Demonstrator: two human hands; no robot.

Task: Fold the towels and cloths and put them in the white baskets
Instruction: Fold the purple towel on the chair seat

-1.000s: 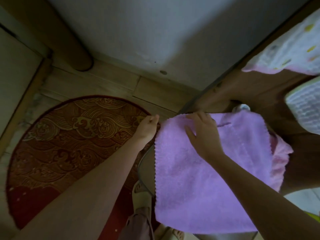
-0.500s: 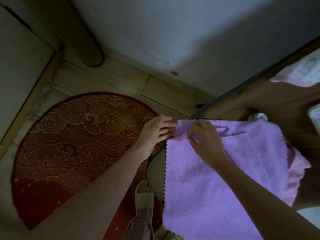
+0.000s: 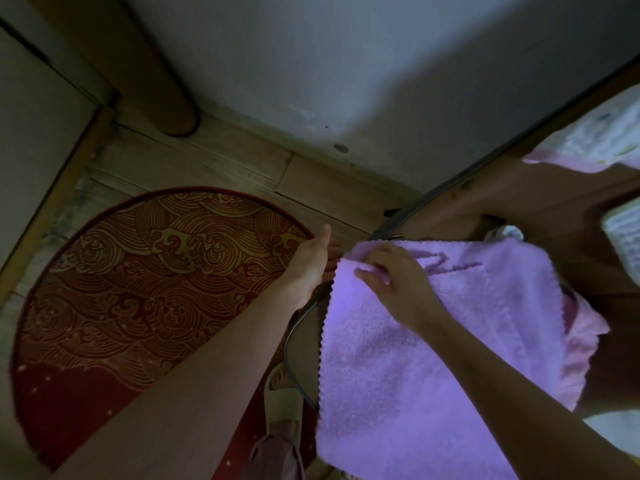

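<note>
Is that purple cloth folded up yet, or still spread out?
Mostly spread out. The purple cloth lies open as one broad sheet over the table edge; only its far left corner is lifted, pinched by the right hand.

Two hands: left hand [image 3: 309, 263] just left of the purple towel [image 3: 415, 358], right hand [image 3: 398, 282] on its top-left corner. One purple towel. One pink cloth [image 3: 585, 337] peeking out at its right edge. Two pale cloths further right, one dotted [image 3: 595, 136], one ribbed [image 3: 625, 233]. One red rug [image 3: 138, 289] left of the towel. One sandal [image 3: 282, 400] beside its lower left edge.
</note>
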